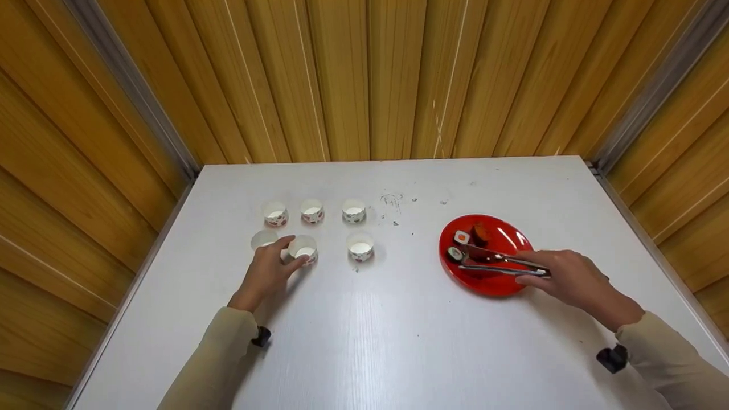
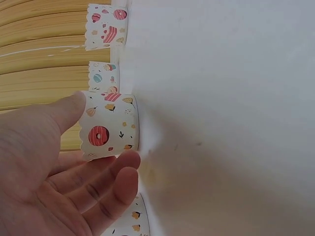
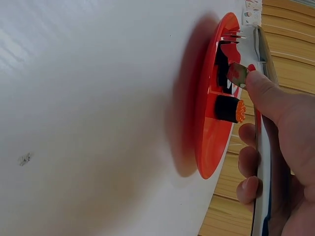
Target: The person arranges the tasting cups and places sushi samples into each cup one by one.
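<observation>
While six paper cups stood upright in two rows of three on the white table (image 1: 398, 341), all to the left of the red plate (image 1: 495, 288), both hands were busy. Farthest left of the plate in the near row was the end cup (image 1: 259, 240), partly behind the fingers of the left hand (image 1: 267, 267). That hand had its thumb and fingers bent round the middle cup (image 1: 303, 246), spread only as wide as the cup, the thumb towards the plate; how firmly it pressed could not be told. The far row, about level with the plate's far edge, ran through a first cup (image 1: 276, 215), a second cup (image 1: 312, 213) and a third cup (image 1: 353, 213). Nearest the plate in the near row stood the last cup (image 1: 360, 249). Towards the plate's left rim lay a green-centred roll (image 1: 454, 254), a white piece (image 1: 461, 237) and a dark piece (image 1: 481, 234) with an orange top. Metal tongs (image 1: 501, 269) reached over the plate, arms parted, tips by the roll; whether they touched it could not be told. Right of the plate, the right hand (image 1: 569, 278) gripped the tongs between thumb and curled fingers.
</observation>
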Demonstrator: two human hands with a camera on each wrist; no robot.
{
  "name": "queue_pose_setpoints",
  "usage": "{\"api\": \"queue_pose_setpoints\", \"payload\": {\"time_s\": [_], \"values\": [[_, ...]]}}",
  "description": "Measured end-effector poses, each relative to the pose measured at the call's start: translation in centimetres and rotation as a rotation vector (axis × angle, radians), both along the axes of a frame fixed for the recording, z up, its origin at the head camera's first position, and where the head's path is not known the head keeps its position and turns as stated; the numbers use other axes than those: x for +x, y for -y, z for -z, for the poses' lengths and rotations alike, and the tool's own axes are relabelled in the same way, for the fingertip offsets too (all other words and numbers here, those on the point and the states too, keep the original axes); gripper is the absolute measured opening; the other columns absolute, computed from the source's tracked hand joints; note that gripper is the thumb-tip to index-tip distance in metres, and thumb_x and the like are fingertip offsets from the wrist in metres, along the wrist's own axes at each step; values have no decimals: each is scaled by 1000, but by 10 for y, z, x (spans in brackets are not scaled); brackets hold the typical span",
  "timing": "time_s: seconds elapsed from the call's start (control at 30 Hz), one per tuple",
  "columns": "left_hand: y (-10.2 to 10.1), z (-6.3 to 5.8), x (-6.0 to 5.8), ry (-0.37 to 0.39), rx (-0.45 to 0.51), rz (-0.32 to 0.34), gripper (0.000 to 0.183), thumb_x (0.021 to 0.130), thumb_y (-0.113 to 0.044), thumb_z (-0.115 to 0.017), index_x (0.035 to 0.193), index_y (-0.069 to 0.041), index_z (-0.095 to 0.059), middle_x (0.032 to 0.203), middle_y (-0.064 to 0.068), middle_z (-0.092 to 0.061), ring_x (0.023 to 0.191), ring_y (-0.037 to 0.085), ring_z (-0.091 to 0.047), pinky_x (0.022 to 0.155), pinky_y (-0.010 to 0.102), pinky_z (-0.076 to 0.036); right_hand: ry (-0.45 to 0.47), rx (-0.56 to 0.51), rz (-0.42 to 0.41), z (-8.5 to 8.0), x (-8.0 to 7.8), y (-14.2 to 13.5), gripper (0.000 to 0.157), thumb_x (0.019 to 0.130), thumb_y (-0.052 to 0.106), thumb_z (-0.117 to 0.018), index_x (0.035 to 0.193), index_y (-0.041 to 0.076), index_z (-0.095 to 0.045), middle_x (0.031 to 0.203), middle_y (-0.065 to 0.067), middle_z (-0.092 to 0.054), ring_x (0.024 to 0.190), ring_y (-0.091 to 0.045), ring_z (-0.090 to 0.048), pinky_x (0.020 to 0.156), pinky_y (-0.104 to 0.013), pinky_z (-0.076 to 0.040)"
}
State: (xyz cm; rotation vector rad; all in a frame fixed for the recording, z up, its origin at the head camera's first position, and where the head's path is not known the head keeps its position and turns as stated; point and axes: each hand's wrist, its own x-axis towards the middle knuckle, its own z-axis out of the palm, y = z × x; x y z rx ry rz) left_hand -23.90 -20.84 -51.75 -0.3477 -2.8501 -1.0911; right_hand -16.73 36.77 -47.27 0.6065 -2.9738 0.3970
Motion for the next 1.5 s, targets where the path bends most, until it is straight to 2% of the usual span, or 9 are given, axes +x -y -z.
{"api": "queue_pose_setpoints", "payload": {"time_s": [0.13, 0.37, 0.87, 0.9, 1.0, 1.13, 1.5], "values": [[0, 0, 0, -9, -5, -2, 61, 92, -27, -80, 140, 3, -59, 124, 23, -69, 83, 23, -65, 79, 43, -54, -7, 4, 15, 0, 1, -1, 47, 82, 27, -88, 125, 15, -75, 95, 2, -76, 76, -14, -61, 61, -30, -50], [-1, -2, 0, -1, -12, -11, 61, 91, -27, -80, 140, 3, -59, 126, 23, -69, 107, 30, -67, 92, 49, -53, -19, -9, 23, 4, 2, -2, 44, 81, 26, -89, 122, 15, -77, 91, 4, -76, 69, -12, -56, 57, -26, -45], [-1, -2, -2, -11, -4, -7, 59, 91, -27, -81, 138, 3, -60, 125, 23, -69, 116, 33, -66, 96, 51, -52, 1, -31, 26, 5, 2, -4, 44, 83, 26, -87, 125, 16, -76, 89, 8, -75, 70, -10, -56, 58, -24, -46], [-1, -2, -2, -13, -9, -7, 59, 91, -27, -81, 138, 3, -60, 125, 23, -69, 115, 33, -67, 96, 50, -52, 2, -33, 27, 5, 2, -3, 44, 83, 26, -88, 125, 16, -76, 88, 9, -74, 70, -10, -56, 58, -24, -46], [-1, -1, -1, -5, -16, -14, 60, 91, -28, -81, 138, 2, -60, 125, 24, -68, 92, 28, -70, 85, 46, -55, -10, -38, 29, 6, 4, -3, 45, 82, 25, -88, 124, 16, -76, 85, 10, -73, 68, -10, -54, 56, -24, -44], [-1, 0, 0, 9, -13, -24, 62, 91, -30, -81, 140, 1, -59, 126, 26, -67, 66, 18, -58, 73, 40, -53, -27, -42, 28, 6, 5, -3, 44, 81, 24, -89, 123, 17, -77, 81, 12, -70, 65, -9, -51, 54, -24, -40], [0, 1, -1, -8, -7, -20, 60, 91, -30, -81, 137, 1, -61, 124, 25, -68, 69, 18, -57, 74, 41, -53, -11, -32, 31, 8, 3, -4, 45, 82, 26, -88, 124, 17, -76, 81, 13, -69, 66, -10, -51, 55, -24, -42]]}}
